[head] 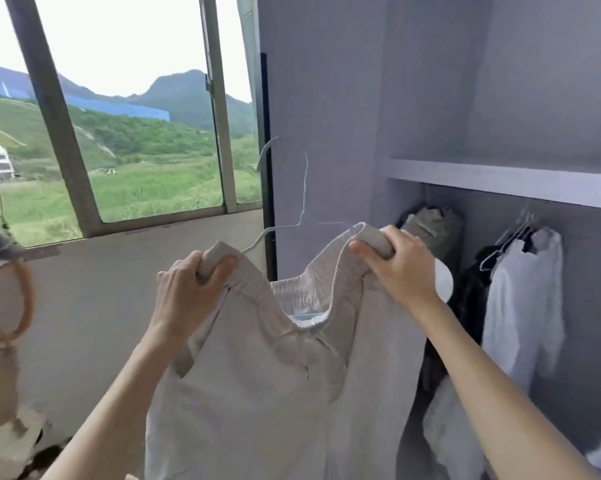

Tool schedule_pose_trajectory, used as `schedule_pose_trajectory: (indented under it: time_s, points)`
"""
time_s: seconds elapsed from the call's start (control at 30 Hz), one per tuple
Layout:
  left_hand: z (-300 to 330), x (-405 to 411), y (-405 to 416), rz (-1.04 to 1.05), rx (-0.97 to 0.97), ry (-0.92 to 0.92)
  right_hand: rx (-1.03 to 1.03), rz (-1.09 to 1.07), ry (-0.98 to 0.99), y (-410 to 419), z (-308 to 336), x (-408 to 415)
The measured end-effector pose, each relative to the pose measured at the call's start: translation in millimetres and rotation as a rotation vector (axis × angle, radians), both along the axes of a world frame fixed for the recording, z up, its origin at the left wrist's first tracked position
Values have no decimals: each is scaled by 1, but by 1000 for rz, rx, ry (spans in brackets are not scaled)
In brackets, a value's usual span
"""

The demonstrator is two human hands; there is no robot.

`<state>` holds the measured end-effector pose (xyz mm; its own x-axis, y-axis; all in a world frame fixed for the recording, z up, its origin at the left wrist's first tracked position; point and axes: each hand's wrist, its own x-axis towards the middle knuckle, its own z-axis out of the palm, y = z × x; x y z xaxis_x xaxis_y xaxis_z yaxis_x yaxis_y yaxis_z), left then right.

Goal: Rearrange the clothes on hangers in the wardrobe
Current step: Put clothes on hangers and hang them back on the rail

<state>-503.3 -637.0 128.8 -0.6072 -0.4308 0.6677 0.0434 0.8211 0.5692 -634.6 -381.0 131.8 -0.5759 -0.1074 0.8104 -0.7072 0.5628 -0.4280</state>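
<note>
Currently left hand [188, 282] and right hand [392, 261] each clench beige elastic-waist trousers [275, 393] over thin wire hanger [304, 188]. Level waistband, then hook wardrobe rail.

Both arms outstretched, left hand [188, 285] and right hand [399, 268] clenched, raised.
</note>
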Motion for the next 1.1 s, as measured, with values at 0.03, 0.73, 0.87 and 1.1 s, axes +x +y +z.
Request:
schedule_pose_trajectory:
  time_s: [0.03,0.73,0.87,1.1]
  points:
    - [-5,-14,3,-28,35,-18,17,3,-3,10,-5,-6]
    - [-107,-242,53,-502,-77,-538,211,-424,-671,99,-75,-30]
    - [-108,-259,61,-625,-199,-488,100,-619,-728,95,-77,-33]
    - [-104,-300,79,-759,-255,-369,-471,-316,-1026,92,-84,-60]
